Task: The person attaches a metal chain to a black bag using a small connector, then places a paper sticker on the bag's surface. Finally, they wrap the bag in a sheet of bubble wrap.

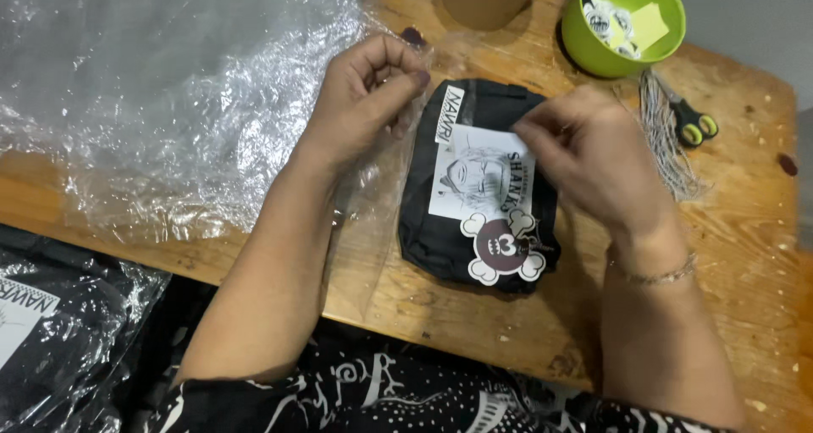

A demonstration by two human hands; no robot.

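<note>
A folded black garment (440, 230) lies on the wooden table (745, 221) with a white printed card (478, 179) and a round skull-shaped sticker (501, 248) on top of it. A clear plastic bag (373, 204) surrounds the garment. My left hand (368, 94) pinches the bag's open edge at the garment's upper left. My right hand (584, 145) rests on the garment's upper right, fingertips pinching at the top edge of the card.
A heap of clear plastic bags (161, 86) covers the table's left. A green bowl (622, 22) with small paper pieces and a brown paper cup (483, 1) stand at the back. Scissors (690, 120) and a bundle of strings (665, 137) lie right. Bagged black garments (59, 331) sit lower left.
</note>
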